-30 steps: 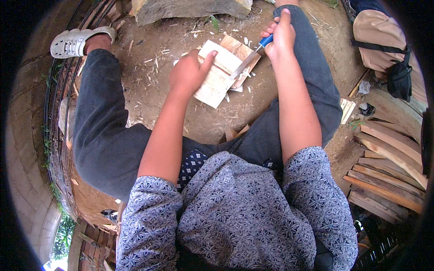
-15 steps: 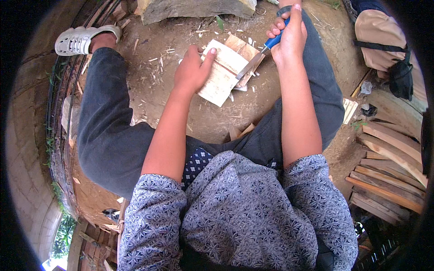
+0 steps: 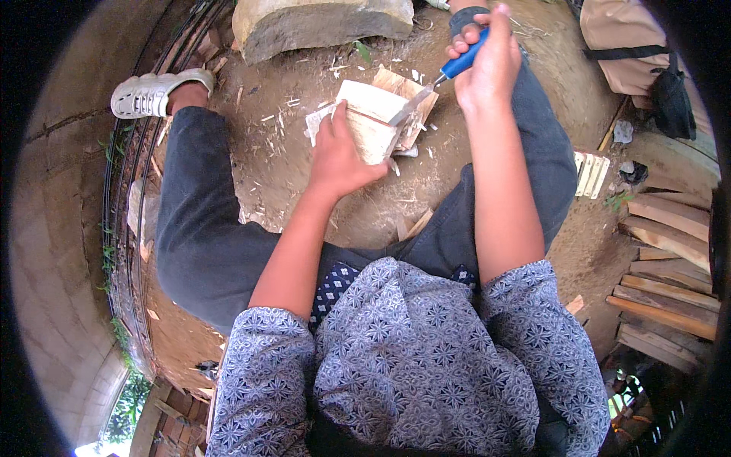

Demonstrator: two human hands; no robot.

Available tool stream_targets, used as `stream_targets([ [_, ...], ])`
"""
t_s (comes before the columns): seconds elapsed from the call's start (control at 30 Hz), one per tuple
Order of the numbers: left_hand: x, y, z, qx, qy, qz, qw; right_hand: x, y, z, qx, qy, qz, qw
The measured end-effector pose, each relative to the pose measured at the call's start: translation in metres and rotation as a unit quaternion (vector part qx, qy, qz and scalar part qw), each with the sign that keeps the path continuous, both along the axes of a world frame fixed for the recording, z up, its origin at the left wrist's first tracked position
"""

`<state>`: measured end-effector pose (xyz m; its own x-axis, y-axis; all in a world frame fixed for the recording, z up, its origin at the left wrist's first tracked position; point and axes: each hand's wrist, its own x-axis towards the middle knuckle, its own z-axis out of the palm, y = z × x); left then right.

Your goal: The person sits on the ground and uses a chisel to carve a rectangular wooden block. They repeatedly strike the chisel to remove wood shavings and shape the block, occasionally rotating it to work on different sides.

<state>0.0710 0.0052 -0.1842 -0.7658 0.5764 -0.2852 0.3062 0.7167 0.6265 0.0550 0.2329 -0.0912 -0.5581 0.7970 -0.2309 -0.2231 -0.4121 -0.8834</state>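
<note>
My left hand [image 3: 339, 164] is closed on a pale wooden board [image 3: 373, 137], its fingers along the left edge and its thumb by the near corner. A brown line runs across the board's face. My right hand [image 3: 487, 76] grips the blue handle of a knife [image 3: 466, 55]. The blade points down and left, its tip over the board's right edge near the brown line; whether it cuts into the wood, I cannot tell. Beneath the board, a browner flat piece of wood [image 3: 419, 126] sticks out on the right.
Wood shavings [image 3: 266, 152] litter the dirt ground. A large stone [image 3: 324, 27] lies ahead of the board. My bent legs frame the work on both sides. Stacked wooden slats [image 3: 670, 297] lie at right, below another person's tan-clothed leg [image 3: 624, 38]. Black cables [image 3: 126, 183] run along the left.
My left hand has shifted from the board's upper left to its lower left, thumb now near the close corner. The board has turned slightly. The knife tip has moved a little up and left.
</note>
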Motion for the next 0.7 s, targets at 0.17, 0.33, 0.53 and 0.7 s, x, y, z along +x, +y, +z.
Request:
stream_targets([
  [0.17, -0.027, -0.004, 0.017, 0.186, -0.129, -0.058, 0.972, 0.019, 0.017, 0.054, -0.031, 0.126, 0.015, 0.991],
  [0.33, -0.031, 0.004, 0.028, 0.076, -0.066, -0.166, 0.981, 0.032, -0.011, 0.111, 0.072, 0.161, 0.009, 0.984],
  [0.53, -0.036, 0.005, 0.029, 0.178, -0.136, -0.120, 0.967, 0.031, -0.007, 0.100, 0.075, 0.209, 0.083, 0.971],
  [0.7, -0.032, 0.011, 0.038, 0.212, -0.097, -0.118, 0.965, 0.024, -0.019, 0.095, 0.202, 0.125, 0.086, 0.968],
])
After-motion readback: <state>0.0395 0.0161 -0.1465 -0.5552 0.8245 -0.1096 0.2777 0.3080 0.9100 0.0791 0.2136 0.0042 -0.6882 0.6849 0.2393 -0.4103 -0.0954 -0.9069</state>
